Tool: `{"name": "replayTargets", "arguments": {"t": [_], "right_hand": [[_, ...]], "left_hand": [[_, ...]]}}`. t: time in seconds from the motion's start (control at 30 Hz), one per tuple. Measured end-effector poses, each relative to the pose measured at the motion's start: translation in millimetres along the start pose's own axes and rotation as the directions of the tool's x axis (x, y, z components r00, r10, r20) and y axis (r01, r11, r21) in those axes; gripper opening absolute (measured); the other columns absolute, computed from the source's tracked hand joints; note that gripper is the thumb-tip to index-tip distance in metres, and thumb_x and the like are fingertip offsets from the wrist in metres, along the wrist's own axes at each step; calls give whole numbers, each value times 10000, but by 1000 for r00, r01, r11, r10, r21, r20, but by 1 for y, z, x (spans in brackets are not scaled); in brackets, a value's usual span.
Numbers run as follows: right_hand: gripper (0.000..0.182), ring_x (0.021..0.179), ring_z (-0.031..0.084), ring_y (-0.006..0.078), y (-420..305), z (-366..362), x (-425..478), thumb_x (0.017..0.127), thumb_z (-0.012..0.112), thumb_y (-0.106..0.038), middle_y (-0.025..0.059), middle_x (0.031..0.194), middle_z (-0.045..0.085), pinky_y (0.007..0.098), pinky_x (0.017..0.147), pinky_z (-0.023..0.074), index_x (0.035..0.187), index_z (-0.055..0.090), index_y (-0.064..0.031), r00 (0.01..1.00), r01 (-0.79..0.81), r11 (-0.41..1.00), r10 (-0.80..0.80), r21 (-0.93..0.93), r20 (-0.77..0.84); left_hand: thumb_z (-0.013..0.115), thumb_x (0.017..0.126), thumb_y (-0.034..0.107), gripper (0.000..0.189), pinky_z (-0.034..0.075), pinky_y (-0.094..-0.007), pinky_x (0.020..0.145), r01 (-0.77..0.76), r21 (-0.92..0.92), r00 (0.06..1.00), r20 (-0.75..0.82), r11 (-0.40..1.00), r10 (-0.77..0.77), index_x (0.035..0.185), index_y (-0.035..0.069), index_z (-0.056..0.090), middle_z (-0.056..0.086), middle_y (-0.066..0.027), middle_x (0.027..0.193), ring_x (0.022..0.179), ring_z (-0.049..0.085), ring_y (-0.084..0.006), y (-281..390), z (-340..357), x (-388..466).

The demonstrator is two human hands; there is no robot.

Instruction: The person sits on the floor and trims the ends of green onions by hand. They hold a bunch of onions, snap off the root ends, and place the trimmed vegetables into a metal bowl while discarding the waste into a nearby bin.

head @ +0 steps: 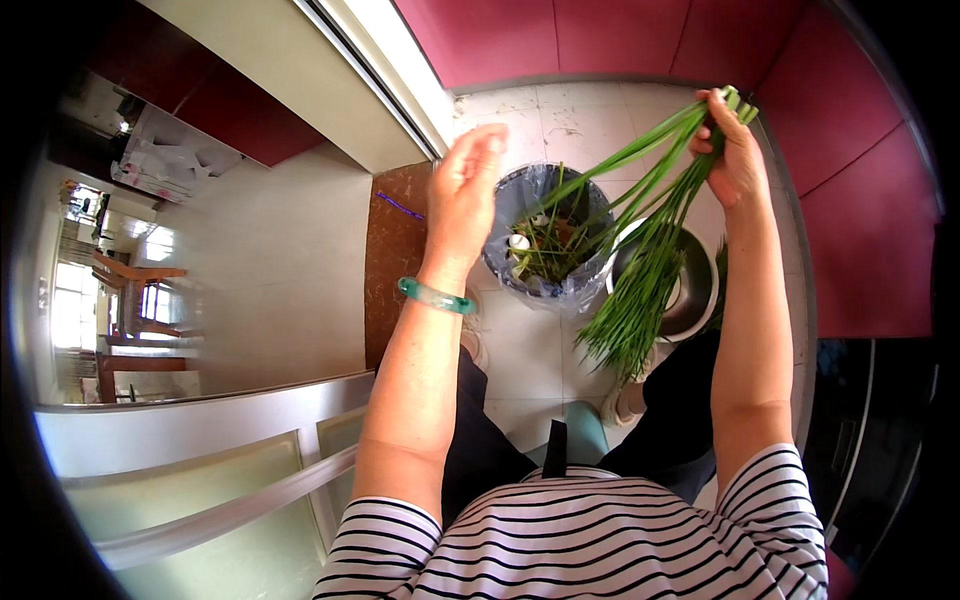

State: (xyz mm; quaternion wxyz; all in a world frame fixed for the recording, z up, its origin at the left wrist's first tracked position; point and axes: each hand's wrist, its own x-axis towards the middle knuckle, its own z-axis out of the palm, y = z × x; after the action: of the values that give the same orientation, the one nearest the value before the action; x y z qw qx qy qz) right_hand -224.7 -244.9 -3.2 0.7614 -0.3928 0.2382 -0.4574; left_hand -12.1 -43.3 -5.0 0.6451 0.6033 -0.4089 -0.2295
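A bunch of long green leafy stalks, probably Chinese chives (652, 247), hangs from my right hand (731, 150), which grips it near the pale cut ends at the upper right. The leaves fan down to the left over a metal bowl (701, 277) and the near rim of a lined waste bin. My left hand (469, 187) is raised left of the bin (501, 262), its fingers curled and slightly blurred; I see nothing in it. A green bangle circles that wrist. Inside the bin lie plant scraps (551, 251) and a small white object.
Red cabinet fronts (615, 37) curve around the far and right sides. A sliding door frame (225, 420) stands at the lower left, beside a brown threshold (394, 255) with a purple strip on it. More greens (721, 277) lie right of the bowl. My feet flank the bin and bowl.
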Motion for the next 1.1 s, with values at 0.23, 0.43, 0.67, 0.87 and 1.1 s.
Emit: {"name": "replayTargets", "arguments": {"t": [0.23, 0.43, 0.67, 0.87, 1.1], "right_hand": [[229, 564, 457, 45, 23, 37, -17, 877, 588, -225, 3, 699, 513, 179, 479, 320, 907, 579, 2, 984, -84, 977, 113, -198, 137], [243, 573, 440, 48, 37, 41, -17, 884, 579, -227, -1, 710, 505, 176, 474, 313, 945, 581, 7, 978, -94, 941, 149, -324, 149], [322, 633, 448, 53, 37, 50, -23, 896, 552, -262, 45, 860, 590, 182, 529, 356, 1062, 579, 12, 937, -206, 912, 288, -355, 197], [281, 614, 433, 34, 58, 70, -43, 905, 531, -245, 9, 792, 573, 171, 503, 309, 1025, 577, 5, 861, -279, 852, 426, -443, 277], [249, 614, 434, 40, 68, 78, -50, 897, 540, -239, 5, 784, 579, 188, 520, 306, 1003, 594, -20, 803, -303, 818, 495, -489, 331]], "left_hand": [[436, 924, 429, 527, 310, -326, 1011, 484, -133, 777, 519, 865, -356, 1208, -9, 503, 534, -110, 1201, 1159, 453, -177, -8, 30, -9], [466, 934, 287, 372, 481, -260, 730, 688, -219, 609, 692, 692, -387, 1147, -15, 505, 595, -57, 873, 774, 575, -124, -8, 36, -17], [437, 942, 204, 216, 339, -189, 474, 628, -675, 777, 518, 386, -358, 988, 3, 500, 445, 3, 685, 540, 372, -55, -13, 4, 11], [355, 961, 187, 226, 300, -218, 461, 366, -929, 852, 314, 48, -418, 951, 1, 483, 432, -26, 657, 511, 353, -97, -19, -54, 36], [321, 973, 194, 237, 289, -221, 454, 243, -970, 880, 232, -27, -414, 967, 16, 477, 398, -10, 642, 492, 338, -90, -14, -85, 41]]}}
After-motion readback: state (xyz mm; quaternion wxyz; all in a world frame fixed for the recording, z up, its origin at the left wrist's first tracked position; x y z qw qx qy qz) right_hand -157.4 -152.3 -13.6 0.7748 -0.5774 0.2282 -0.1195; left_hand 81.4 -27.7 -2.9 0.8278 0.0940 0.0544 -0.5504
